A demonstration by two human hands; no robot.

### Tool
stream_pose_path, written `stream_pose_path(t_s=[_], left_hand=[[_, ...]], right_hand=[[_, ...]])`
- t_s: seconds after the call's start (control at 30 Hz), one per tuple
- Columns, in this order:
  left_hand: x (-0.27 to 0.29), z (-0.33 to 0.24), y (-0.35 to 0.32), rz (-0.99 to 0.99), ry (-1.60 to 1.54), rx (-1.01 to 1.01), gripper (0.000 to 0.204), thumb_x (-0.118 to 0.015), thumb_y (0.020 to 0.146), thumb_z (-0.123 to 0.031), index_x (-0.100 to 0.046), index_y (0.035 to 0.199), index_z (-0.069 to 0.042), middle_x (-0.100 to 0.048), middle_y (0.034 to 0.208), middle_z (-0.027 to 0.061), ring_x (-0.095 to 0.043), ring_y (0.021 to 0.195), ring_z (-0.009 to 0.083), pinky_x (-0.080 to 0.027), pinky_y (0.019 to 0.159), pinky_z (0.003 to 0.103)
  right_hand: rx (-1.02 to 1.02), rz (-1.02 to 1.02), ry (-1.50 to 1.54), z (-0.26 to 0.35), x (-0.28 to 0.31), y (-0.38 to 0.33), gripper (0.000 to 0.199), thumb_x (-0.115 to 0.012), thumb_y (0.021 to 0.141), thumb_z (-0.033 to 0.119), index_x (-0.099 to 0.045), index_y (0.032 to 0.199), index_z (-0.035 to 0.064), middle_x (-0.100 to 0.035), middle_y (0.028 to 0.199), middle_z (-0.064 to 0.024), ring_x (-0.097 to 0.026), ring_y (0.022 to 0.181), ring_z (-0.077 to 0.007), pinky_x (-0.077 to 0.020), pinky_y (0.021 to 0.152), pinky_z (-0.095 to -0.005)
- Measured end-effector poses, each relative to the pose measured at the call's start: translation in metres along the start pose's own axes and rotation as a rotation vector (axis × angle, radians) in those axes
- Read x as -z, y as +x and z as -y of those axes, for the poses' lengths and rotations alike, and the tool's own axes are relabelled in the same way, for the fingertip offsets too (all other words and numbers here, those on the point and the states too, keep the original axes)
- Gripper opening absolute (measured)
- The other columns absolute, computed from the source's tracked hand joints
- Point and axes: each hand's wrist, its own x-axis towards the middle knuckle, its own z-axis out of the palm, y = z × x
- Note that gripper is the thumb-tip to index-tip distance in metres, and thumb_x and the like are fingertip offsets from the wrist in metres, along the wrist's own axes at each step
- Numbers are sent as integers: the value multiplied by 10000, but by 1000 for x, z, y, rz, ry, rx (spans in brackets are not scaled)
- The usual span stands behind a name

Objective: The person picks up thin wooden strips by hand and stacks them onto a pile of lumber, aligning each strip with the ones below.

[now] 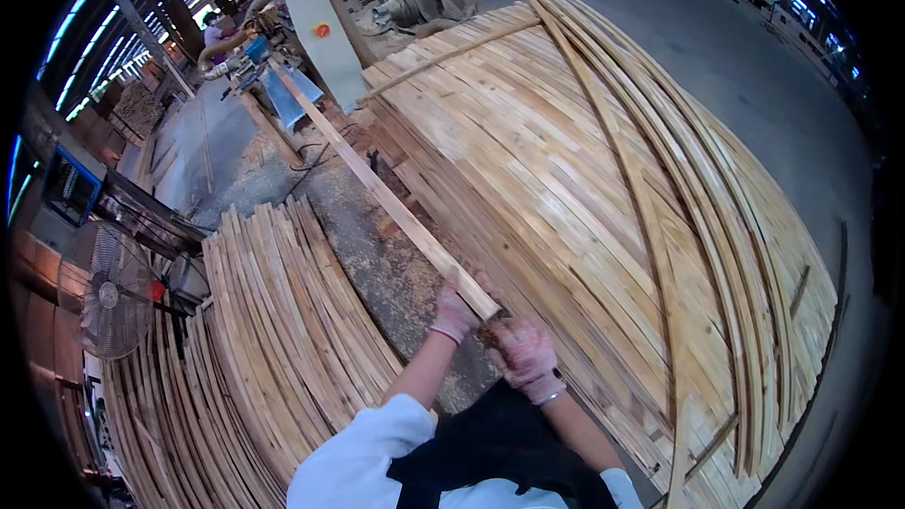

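Observation:
A long, pale wooden plank point(401, 217) runs from just in front of me to the machine at the far left. My left hand point(452, 311), in a stained whitish glove, is closed around the plank close to its near end, with the thumb and fingers on either side. My right hand point(528, 356), gloved likewise, is beside and just below that end. Its fingers are curled around a small dark patch; whether they hold anything or touch the plank's end I cannot make out.
To my right lies a broad stack of wooden strips point(528, 160) with loose bent strips point(650, 217) on top. More strips point(283, 311) are piled at left, near a fan point(108, 292). A machine cabinet point(320, 33) stands ahead. Sawdust covers the floor point(368, 269); a distant person point(215, 33) is at far left.

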Motion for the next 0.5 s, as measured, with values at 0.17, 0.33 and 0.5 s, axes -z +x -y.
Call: stream_pose_path(t_s=[0.17, 0.33, 0.5], left_hand=[[-15, -15, -11, -127, -63, 117, 491, -627, 935, -423, -587, 1196, -10, -613, 868, 80, -619, 822, 237, -544, 809, 371], [-6, -10, -16, -157, -207, 112, 503, -505, 1011, -456, -607, 1209, -5, -668, 966, 104, -650, 882, 236, -560, 801, 377], [-1, -37, -10, -364, 252, -27, 420, -506, 1017, -350, -645, 1132, 30, -681, 975, 115, -653, 878, 213, -556, 808, 329]], right_hand=[[336, -192, -90, 19, -24, 90, 321, -719, 726, 265, -644, 1004, 125, -645, 967, -89, -622, 977, -278, -448, 963, -437], [428, -7, -73, 5, -24, 119, 242, -677, 726, 253, -655, 949, 164, -625, 845, -53, -596, 814, -282, -448, 845, -417], [478, -60, 130, -2, -27, 160, 304, -657, 714, 273, -679, 996, 161, -586, 765, -65, -580, 767, -305, -475, 800, -435]])
